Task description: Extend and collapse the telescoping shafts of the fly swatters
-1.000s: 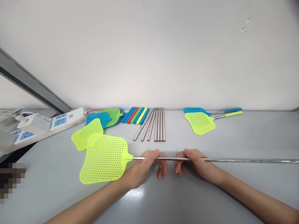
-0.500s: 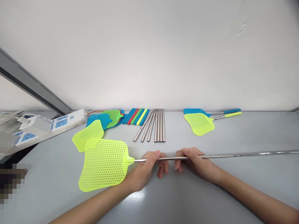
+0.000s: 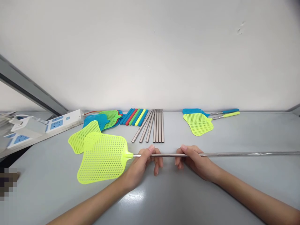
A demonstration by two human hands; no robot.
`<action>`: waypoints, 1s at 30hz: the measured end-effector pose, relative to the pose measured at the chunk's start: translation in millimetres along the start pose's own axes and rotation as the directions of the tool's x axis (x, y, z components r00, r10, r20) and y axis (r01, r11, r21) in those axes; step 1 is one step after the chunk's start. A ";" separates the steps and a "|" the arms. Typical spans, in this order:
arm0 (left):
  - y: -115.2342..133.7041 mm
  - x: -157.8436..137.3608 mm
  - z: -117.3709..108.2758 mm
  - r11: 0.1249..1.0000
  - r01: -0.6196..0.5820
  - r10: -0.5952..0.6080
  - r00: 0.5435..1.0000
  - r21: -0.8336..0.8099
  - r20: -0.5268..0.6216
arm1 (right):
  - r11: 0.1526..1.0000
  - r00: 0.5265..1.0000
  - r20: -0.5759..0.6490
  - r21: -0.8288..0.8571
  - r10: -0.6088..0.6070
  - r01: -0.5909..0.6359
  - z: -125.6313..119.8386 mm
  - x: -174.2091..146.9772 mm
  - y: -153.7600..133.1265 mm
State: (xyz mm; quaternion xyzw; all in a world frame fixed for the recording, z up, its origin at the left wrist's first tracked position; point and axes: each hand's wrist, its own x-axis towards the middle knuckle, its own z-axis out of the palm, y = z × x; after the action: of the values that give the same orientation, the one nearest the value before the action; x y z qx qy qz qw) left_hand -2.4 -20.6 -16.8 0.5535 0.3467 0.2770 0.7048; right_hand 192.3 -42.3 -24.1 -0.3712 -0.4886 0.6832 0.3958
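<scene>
Tubes [image 3: 150, 127] lie beyond swatter [image 3: 103, 157] (seven, apparently).

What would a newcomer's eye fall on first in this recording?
Probably the big yellow-green swatter head at front left, on a long metal rod that the left hand and right hand hold and that runs out past the right edge. Next, the colourful handles beside plain metal tubes, back centre, and two swatters, blue and yellow-green, back right.
</scene>
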 end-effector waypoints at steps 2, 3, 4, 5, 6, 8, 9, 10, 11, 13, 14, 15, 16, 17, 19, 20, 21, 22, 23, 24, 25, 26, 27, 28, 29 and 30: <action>-0.4 0.1 -0.6 1.000 -0.017 0.017 1.000 -0.017 0.005 | 0.999 1.000 -0.012 0.043 0.004 -0.003 0.2 0.5 -1.0; -0.9 0.1 -0.8 0.999 -0.028 0.028 1.000 -0.016 0.002 | 0.998 1.000 -0.018 0.060 0.006 -0.005 0.3 0.8 -1.6; -1.5 0.1 -1.1 0.999 -0.036 0.036 0.999 -0.007 -0.002 | 0.997 1.000 -0.024 0.072 0.010 -0.008 0.4 1.0 -2.0; -2.1 0.0 -1.3 0.999 -0.041 0.041 0.999 0.007 -0.005 | 0.997 1.000 -0.028 0.081 0.013 -0.010 0.4 1.2 -2.4; -2.7 -0.1 -1.4 0.999 -0.042 0.042 0.999 0.022 -0.005 | 0.996 0.999 -0.033 0.089 0.016 -0.013 0.4 1.3 -2.6; -3.2 -0.3 -1.4 0.999 -0.036 0.036 0.999 0.041 0.000 | 0.995 0.999 -0.036 0.101 0.019 -0.016 0.2 1.4 -2.5; -3.2 -0.3 -1.2 0.999 -0.033 0.033 0.999 0.042 0.002 | 0.994 0.999 -0.036 0.105 0.021 -0.017 0.1 1.3 -2.3; -3.1 -0.2 -1.0 0.999 -0.032 0.032 0.999 0.039 0.005 | 0.994 0.999 -0.037 0.109 0.019 -0.015 0.1 1.1 -2.0; -2.9 0.0 -0.8 0.999 -0.032 0.032 0.999 0.035 0.007 | 0.994 0.999 -0.038 0.112 0.018 -0.013 0.1 1.0 -1.8; -2.9 0.6 -0.6 0.999 -0.038 0.038 0.999 0.027 0.013 | 0.993 0.999 -0.043 0.114 0.017 -0.012 0.1 0.7 -1.6; -3.1 0.9 -0.7 0.999 -0.041 0.041 0.999 0.023 0.017 | 0.994 0.999 -0.046 0.113 0.017 -0.012 0.1 0.6 -1.6; -3.3 1.1 -0.9 0.999 -0.043 0.043 0.999 0.018 0.019 | 0.994 0.999 -0.046 0.112 0.016 -0.011 0.1 0.5 -1.7; -3.5 1.2 -1.1 0.999 -0.044 0.044 0.999 0.013 0.018 | 0.994 0.999 -0.043 0.111 0.016 -0.011 -0.1 0.5 -1.8; -3.6 1.1 -1.4 0.999 -0.043 0.043 0.999 0.006 0.017 | 0.994 0.999 -0.039 0.111 0.015 -0.011 -0.3 0.6 -1.9; -2.9 0.5 -1.7 0.999 -0.044 0.044 0.999 -0.012 0.011 | 0.994 0.999 -0.037 0.111 0.015 -0.011 -0.8 0.6 -2.1; -2.0 0.2 -1.6 0.998 -0.049 0.049 0.999 -0.027 0.007 | 0.994 0.999 -0.039 0.110 0.018 -0.014 -1.0 0.6 -2.2; -0.9 0.1 -1.4 0.997 -0.057 0.058 0.998 -0.048 0.002 | 0.994 0.999 -0.042 0.109 0.021 -0.016 -1.1 0.5 -2.2; 0.4 0.1 -1.1 0.995 -0.068 0.067 0.998 -0.074 -0.008 | 0.994 0.999 -0.046 0.109 0.024 -0.018 -1.2 0.5 -2.2; 1.8 0.2 -0.6 0.992 -0.074 0.072 0.997 -0.104 -0.022 | 0.994 0.999 -0.048 0.109 0.025 -0.020 -1.1 0.4 -2.2; 3.3 0.5 -0.1 0.988 -0.076 0.071 0.997 -0.134 -0.041 | 0.994 0.999 -0.048 0.110 0.026 -0.020 -1.0 0.3 -2.2; 4.6 0.9 0.6 0.984 -0.073 0.063 0.996 -0.160 -0.063 | 0.994 0.999 -0.047 0.112 0.025 -0.020 -0.7 0.3 -2.2; 5.9 1.3 1.3 0.982 -0.063 0.049 0.995 -0.179 -0.085 | 0.993 0.999 -0.046 0.114 0.023 -0.017 -0.5 0.3 -2.3; 7.0 1.6 2.0 0.981 -0.049 0.030 0.994 -0.190 -0.101 | 0.993 0.999 -0.046 0.117 0.020 -0.015 -0.3 0.4 -2.4; 7.9 1.8 2.7 0.980 -0.037 0.014 0.993 -0.195 -0.117 | 0.993 0.999 -0.046 0.116 0.019 -0.014 0.0 0.6 -2.6; 8.7 1.9 3.3 0.980 -0.029 0.003 0.991 -0.196 -0.132 | 0.993 0.999 -0.046 0.114 0.019 -0.014 0.2 0.8 -2.8; 9.3 2.0 3.7 0.980 -0.026 -0.004 0.989 -0.197 -0.147 | 0.994 0.999 -0.047 0.111 0.019 -0.014 0.5 1.1 -3.1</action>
State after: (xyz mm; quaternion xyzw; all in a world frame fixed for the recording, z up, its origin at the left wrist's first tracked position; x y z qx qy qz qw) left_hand 1.6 -19.1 -7.5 0.4605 0.3652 0.3541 0.7274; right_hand 192.0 -40.8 -21.2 -0.3689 -0.4372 0.7036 0.4216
